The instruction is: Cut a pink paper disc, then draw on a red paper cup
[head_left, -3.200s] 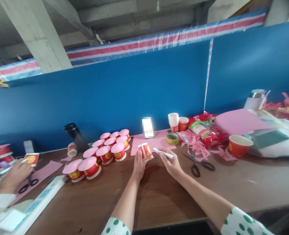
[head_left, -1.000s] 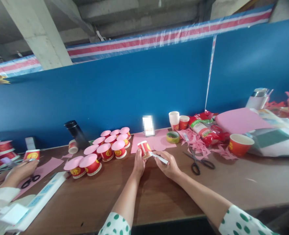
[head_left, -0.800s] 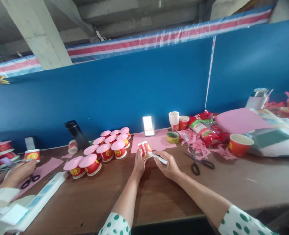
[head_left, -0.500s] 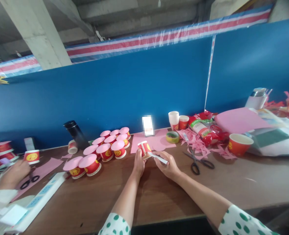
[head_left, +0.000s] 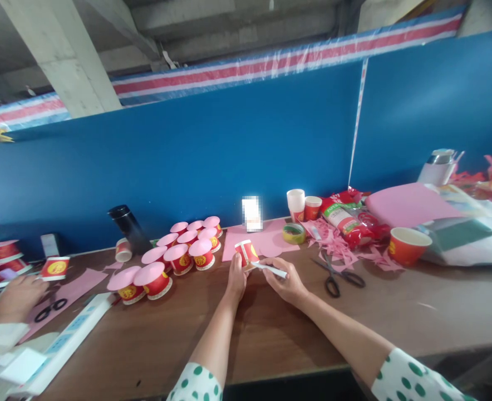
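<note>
A small red and white paper cup (head_left: 246,252) is tilted in my left hand (head_left: 237,278), whose fingers wrap its lower left side. My right hand (head_left: 285,281) grips a slim white stick-like tool (head_left: 274,270), with its tip at the lower edge of the cup. What the tip touches is too small to make out. Pink paper sheets (head_left: 233,242) lie just behind the cup. To the left stand several red cups (head_left: 180,260) upside down with pink discs on top. Black scissors (head_left: 333,275) rest open to the right of my right hand.
Yellow tape (head_left: 294,234), pink paper shreds (head_left: 333,245), a red packet (head_left: 346,220) and a wide red cup (head_left: 408,247) are at the right. At the left are a black bottle (head_left: 129,229), a white power strip (head_left: 68,342) and another person's hand (head_left: 18,298).
The white tool has turned slightly in my right hand at the cup's edge. At the left, the other person's hand has shifted a little left, and the cup there has tilted.
</note>
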`<state>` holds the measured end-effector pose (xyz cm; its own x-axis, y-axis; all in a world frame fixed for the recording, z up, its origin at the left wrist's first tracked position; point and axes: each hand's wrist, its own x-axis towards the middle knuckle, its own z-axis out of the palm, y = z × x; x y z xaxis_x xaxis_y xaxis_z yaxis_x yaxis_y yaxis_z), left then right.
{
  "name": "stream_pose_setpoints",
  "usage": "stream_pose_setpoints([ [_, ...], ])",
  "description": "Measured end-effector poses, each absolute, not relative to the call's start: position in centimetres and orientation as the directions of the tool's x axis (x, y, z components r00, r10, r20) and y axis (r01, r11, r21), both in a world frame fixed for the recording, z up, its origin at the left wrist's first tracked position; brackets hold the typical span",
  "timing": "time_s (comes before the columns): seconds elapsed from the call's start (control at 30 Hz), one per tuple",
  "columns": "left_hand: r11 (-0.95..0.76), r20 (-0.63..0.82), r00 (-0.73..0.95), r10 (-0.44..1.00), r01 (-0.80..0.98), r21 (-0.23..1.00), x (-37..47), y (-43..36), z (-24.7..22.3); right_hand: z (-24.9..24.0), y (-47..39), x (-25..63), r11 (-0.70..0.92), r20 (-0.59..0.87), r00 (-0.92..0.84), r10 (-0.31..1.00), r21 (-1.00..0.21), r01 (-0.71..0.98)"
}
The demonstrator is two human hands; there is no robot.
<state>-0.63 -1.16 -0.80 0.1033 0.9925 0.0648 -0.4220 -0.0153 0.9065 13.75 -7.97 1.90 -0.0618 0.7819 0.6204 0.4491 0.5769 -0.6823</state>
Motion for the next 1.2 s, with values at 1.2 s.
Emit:
stream_pose_setpoints([
  [1.2,-0.029,0.078,0.115,0.990,-0.378,0.926,-1.0,-0.5,-1.8,1.6,-7.2,13.9,0.494,0.505,0.080,0.860,-0.861,0.125],
])
